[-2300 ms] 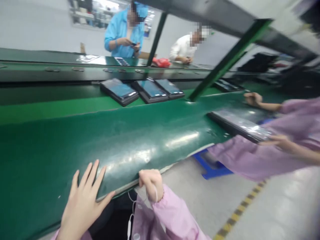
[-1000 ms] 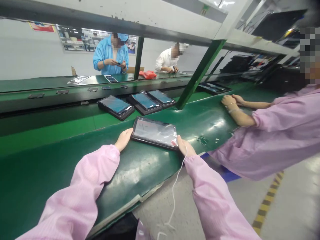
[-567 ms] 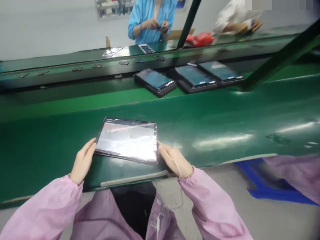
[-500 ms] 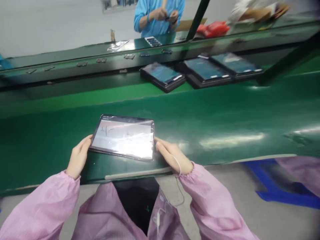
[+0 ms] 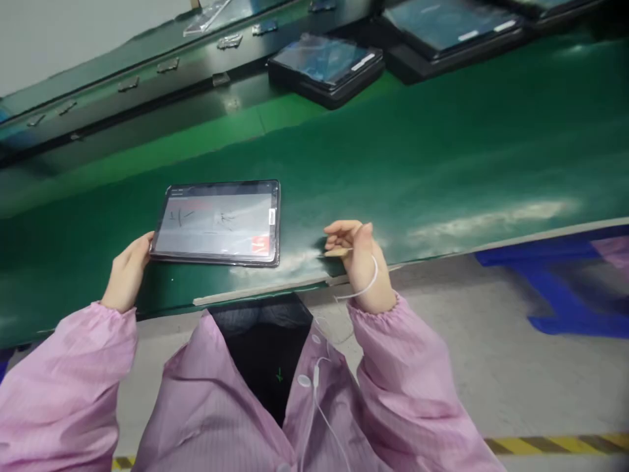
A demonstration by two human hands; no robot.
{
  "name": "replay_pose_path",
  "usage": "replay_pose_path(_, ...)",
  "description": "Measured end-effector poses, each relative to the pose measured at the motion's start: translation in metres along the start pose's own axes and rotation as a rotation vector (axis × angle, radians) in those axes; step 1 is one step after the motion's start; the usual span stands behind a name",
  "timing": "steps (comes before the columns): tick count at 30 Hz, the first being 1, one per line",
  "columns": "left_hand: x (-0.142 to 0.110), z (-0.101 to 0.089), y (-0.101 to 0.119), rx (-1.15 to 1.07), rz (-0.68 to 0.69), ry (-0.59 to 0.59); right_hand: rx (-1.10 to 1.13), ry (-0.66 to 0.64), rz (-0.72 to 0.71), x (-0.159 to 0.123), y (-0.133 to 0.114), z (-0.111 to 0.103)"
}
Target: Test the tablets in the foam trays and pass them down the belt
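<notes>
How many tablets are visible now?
4. The near tablet touches the left hand; beyond it, left to right, lie the second tablet, third tablet and fourth tablet, the last partly cut off by the top edge. Others may be out of frame.

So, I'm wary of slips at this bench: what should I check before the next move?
1. Tablet screen facing up: ok.
2. Left hand touching the tablet's left edge: ok.
3. Both hands on the tablet: not ok; the right hand is apart from it.
4. White cord at the right wrist clear of the tablet: ok.
5. Right hand empty: cannot tell; the curled fingers make it unclear.
</notes>
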State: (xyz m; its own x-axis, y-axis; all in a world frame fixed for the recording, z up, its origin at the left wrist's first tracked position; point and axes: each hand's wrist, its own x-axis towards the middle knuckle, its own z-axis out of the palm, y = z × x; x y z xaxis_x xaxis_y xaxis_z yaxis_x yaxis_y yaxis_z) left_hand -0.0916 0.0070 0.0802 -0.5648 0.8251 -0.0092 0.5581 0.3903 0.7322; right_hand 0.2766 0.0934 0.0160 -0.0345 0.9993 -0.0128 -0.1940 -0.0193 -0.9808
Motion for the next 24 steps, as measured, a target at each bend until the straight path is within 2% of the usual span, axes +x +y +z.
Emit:
replay_pose_path(5, 0.006, 0.0, -0.001, -0.142, -0.046, 0.01, -0.155, -0.243, 0.047, 0.011, -0.022, 0.0)
replay_pose_path(9, 0.009, 0.003, 0.001, -0.191, -0.068, 0.039, -0.183, -0.243, -0.088, 0.054, -0.021, 0.006)
replay_pose_path(12, 0.004, 0.007, 0.001, -0.231, -0.073, 0.055, -0.118, -0.224, -0.08, 0.091, -0.008, 0.019)
replay_pose_path(15, -0.01, 0.013, 0.0, -0.262, -0.088, 0.068, -0.024, -0.146, 0.025, 0.118, 0.004, 0.036)
replay_pose_path(18, -0.031, 0.02, 0.001, -0.298, -0.119, 0.089, 0.061, -0.094, 0.094, 0.133, 0.01, 0.055)
replay_pose_path(21, -0.054, 0.026, 0.005, -0.339, -0.153, 0.106, 0.087, -0.137, 0.14, 0.137, 0.01, 0.07)
replay_pose_path(24, -0.075, 0.031, 0.009, -0.399, -0.177, 0.088, 0.041, -0.176, 0.099, 0.134, 0.011, 0.081)
